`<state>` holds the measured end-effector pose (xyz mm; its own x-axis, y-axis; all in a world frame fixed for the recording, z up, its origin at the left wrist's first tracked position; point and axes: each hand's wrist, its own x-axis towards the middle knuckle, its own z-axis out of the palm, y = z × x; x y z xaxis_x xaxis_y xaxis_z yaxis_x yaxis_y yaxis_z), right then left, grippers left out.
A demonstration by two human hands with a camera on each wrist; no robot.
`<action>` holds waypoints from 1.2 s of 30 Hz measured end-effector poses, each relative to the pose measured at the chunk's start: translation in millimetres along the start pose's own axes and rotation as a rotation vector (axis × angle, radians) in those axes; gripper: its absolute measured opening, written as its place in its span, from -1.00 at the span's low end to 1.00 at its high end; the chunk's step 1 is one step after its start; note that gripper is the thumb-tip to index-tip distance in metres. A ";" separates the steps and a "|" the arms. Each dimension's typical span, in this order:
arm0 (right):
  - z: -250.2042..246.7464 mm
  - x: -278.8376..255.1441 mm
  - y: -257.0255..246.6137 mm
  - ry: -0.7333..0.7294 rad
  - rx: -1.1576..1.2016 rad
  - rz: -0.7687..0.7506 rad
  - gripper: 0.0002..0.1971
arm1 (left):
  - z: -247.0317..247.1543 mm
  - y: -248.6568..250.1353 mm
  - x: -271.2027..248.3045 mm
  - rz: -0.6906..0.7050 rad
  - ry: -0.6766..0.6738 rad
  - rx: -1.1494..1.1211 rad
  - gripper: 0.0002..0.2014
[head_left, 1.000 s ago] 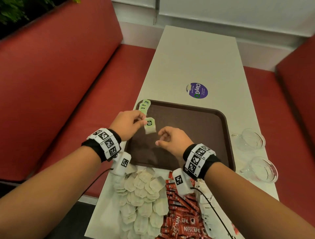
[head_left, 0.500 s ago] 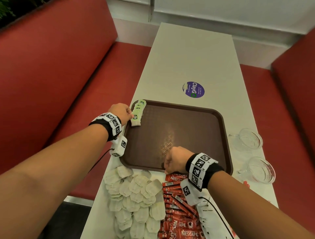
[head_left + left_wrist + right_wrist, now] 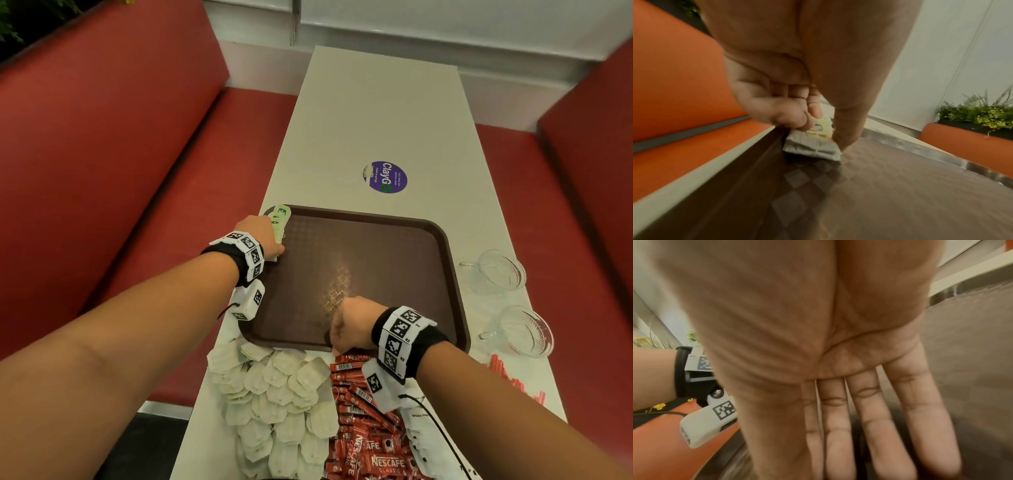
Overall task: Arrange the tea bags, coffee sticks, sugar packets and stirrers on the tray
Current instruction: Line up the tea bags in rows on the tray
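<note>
I see a dark brown tray [image 3: 376, 260] with a cross-hatched floor and raised rim lying flat on the table. A short row of tea bags with green tags [image 3: 280, 219] lies overlapped along its far-left edge; the nearest one [image 3: 813, 146], grey-white with its string across it, lies flat on the tray floor. A heap of loose tea bags [image 3: 274, 404] lies on the table just before the tray's near rim, red coffee sticks [image 3: 363, 425] beside it, white sugar packets [image 3: 424, 435] further right, and red stirrers [image 3: 510, 380] apart, near the table's right edge.

Red benches [image 3: 113, 147] flank white table [image 3: 380, 113]; pale wall [image 3: 445, 20].
</note>
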<state>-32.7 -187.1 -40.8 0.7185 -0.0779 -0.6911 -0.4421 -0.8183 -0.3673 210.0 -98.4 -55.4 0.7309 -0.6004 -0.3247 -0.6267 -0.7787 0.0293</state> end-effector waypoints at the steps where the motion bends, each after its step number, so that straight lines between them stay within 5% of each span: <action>1: 1.1 0.0 -0.4 0.017 -0.006 0.000 -0.89 | -0.5 -0.4 -0.3 -0.002 -0.001 -0.007 -0.50; 4: 4.4 -3.8 -1.8 0.041 -0.027 0.015 -0.85 | -9.0 -0.3 -13.7 0.000 0.005 -0.080 -0.45; 9: 7.4 -9.7 -6.8 0.114 -0.059 -0.024 -0.69 | -20.6 -16.6 -55.3 0.124 0.039 -0.384 -0.72; 14: 9.8 -13.2 -27.6 0.125 -0.029 -0.147 -0.70 | -15.3 -35.7 -120.7 0.365 -0.140 -0.422 -0.92; 20: 17.8 -10.5 -46.3 0.049 -0.060 -0.228 -0.66 | 1.8 -52.8 -163.0 0.555 -0.331 -0.221 -0.68; 28: 33.4 -0.9 -58.9 0.087 -0.276 -0.263 -0.53 | 37.4 -49.6 -169.1 0.617 -0.201 -0.237 -0.88; 36: 42.3 5.1 -57.4 0.207 -0.232 -0.350 -0.80 | 32.6 -41.4 -166.5 0.551 -0.203 -0.499 -0.90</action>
<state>-26.3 -116.4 -49.5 0.9055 0.1332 -0.4029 -0.0387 -0.9196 -0.3910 105.5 39.6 -33.4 0.2546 -0.9177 -0.3051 -0.6541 -0.3958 0.6446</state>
